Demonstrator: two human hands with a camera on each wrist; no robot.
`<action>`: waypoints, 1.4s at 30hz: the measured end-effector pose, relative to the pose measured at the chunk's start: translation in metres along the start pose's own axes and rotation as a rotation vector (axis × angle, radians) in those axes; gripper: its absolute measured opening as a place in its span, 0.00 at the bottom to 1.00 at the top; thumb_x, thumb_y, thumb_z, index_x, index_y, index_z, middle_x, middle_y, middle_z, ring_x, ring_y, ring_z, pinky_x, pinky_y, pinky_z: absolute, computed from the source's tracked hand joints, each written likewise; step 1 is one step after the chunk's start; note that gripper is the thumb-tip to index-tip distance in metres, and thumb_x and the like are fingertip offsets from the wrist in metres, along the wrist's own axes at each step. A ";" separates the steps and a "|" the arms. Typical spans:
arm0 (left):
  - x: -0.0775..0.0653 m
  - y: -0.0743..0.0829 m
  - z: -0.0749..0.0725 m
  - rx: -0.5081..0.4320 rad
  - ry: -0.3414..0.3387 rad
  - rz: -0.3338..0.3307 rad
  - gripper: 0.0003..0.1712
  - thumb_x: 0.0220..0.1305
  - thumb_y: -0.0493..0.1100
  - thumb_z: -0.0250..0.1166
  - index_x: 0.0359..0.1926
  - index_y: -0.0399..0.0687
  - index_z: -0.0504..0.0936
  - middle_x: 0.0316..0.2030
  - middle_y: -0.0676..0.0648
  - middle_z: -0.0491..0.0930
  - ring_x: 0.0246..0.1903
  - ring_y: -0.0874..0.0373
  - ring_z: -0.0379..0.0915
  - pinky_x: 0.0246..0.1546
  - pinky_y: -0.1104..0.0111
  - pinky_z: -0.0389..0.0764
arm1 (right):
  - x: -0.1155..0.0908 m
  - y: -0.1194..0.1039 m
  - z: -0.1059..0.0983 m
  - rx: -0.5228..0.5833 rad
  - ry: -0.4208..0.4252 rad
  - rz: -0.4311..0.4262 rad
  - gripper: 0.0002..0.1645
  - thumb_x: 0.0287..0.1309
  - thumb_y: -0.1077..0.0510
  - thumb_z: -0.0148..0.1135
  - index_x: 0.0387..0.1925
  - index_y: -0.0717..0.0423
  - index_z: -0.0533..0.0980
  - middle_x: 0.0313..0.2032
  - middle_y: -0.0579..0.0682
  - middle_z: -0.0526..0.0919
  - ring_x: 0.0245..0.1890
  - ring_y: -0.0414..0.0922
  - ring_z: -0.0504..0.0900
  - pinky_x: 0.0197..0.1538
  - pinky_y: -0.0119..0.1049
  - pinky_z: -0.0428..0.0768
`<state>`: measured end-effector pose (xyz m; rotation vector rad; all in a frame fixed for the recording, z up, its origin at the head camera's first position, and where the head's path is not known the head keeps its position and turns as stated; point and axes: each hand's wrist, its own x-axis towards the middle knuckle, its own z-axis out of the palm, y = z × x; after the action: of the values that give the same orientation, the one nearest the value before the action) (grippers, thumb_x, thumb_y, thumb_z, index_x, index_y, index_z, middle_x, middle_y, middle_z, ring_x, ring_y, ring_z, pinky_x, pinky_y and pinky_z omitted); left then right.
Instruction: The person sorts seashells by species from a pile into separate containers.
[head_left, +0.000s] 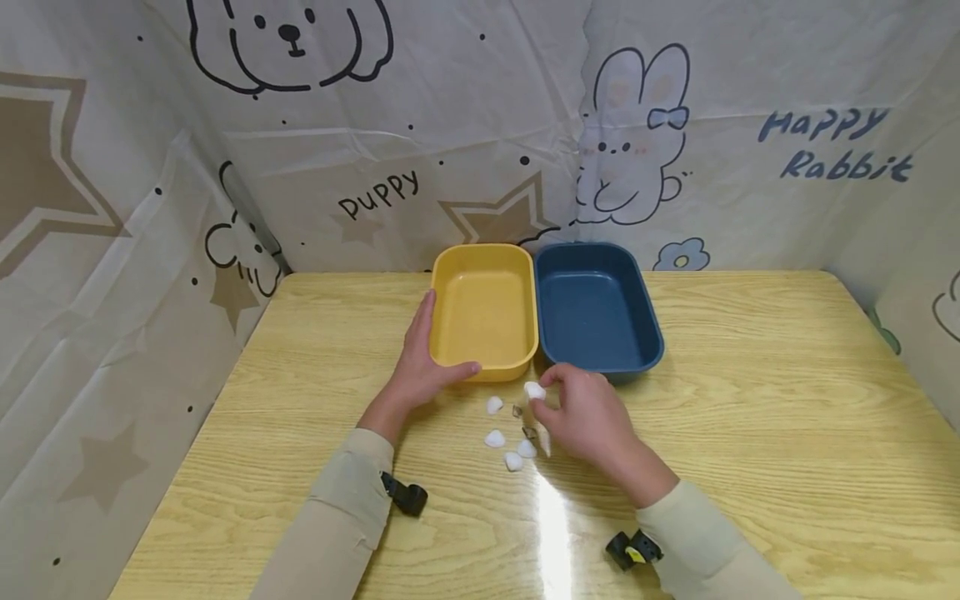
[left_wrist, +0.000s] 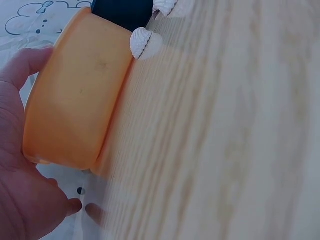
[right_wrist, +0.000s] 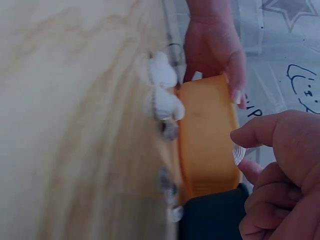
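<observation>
My left hand (head_left: 423, 367) holds the near left corner of a yellow plastic bin (head_left: 486, 374). Its thumb lies on the near rim and its fingers along the left wall. A white ribbed seashell (head_left: 534, 390) is pinched between the thumb and forefinger of my right hand (head_left: 588, 412), in front of the gap between the bins; the right wrist view shows this seashell (right_wrist: 238, 154) before the yellow bin's wall. Several white seashells (head_left: 494, 438) lie on the table between my hands. Among them are small dark grey pieces (head_left: 529, 433), their kind unclear.
A dark blue bin (head_left: 637, 364) stands against the yellow bin's right side. Both are at the back of the wooden table (head_left: 765, 400), by a printed cloth (head_left: 480, 108) that hangs behind and at the sides. No contents show in either bin.
</observation>
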<state>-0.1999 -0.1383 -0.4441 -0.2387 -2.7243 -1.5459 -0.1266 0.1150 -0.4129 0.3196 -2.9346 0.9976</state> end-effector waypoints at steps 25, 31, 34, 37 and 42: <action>-0.001 0.000 0.001 -0.006 -0.001 0.021 0.75 0.46 0.53 0.81 0.80 0.66 0.35 0.78 0.52 0.38 0.75 0.53 0.38 0.71 0.53 0.47 | 0.042 -0.018 -0.023 0.063 0.133 -0.031 0.16 0.57 0.49 0.72 0.42 0.54 0.80 0.14 0.47 0.68 0.13 0.46 0.68 0.17 0.39 0.64; 0.003 0.001 -0.001 0.000 0.002 0.044 0.74 0.46 0.53 0.81 0.80 0.64 0.35 0.78 0.52 0.39 0.74 0.53 0.39 0.71 0.53 0.48 | 0.061 -0.023 -0.023 0.066 0.140 -0.049 0.18 0.57 0.48 0.72 0.42 0.55 0.80 0.14 0.48 0.68 0.13 0.47 0.68 0.16 0.37 0.63; 0.004 0.001 -0.001 0.001 -0.001 0.061 0.74 0.45 0.53 0.81 0.80 0.62 0.36 0.78 0.51 0.40 0.74 0.52 0.40 0.71 0.52 0.48 | 0.070 -0.025 -0.022 0.065 0.144 -0.053 0.20 0.57 0.47 0.72 0.43 0.57 0.80 0.16 0.48 0.69 0.14 0.47 0.69 0.17 0.37 0.63; 0.005 0.000 -0.002 0.013 -0.006 0.060 0.75 0.46 0.54 0.81 0.80 0.63 0.35 0.78 0.51 0.39 0.74 0.51 0.39 0.71 0.52 0.49 | 0.080 -0.027 -0.020 0.063 0.150 -0.049 0.20 0.57 0.47 0.71 0.44 0.57 0.81 0.17 0.49 0.68 0.15 0.47 0.68 0.17 0.37 0.62; 0.002 -0.002 -0.001 0.012 -0.005 0.057 0.74 0.46 0.53 0.81 0.80 0.63 0.35 0.78 0.52 0.38 0.75 0.52 0.37 0.71 0.52 0.46 | 0.097 -0.030 -0.015 0.053 0.164 -0.034 0.20 0.58 0.46 0.70 0.44 0.56 0.80 0.17 0.50 0.68 0.16 0.47 0.69 0.18 0.36 0.64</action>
<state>-0.2018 -0.1395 -0.4454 -0.3180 -2.7046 -1.5162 -0.2159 0.0831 -0.3745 0.2745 -2.7516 1.0447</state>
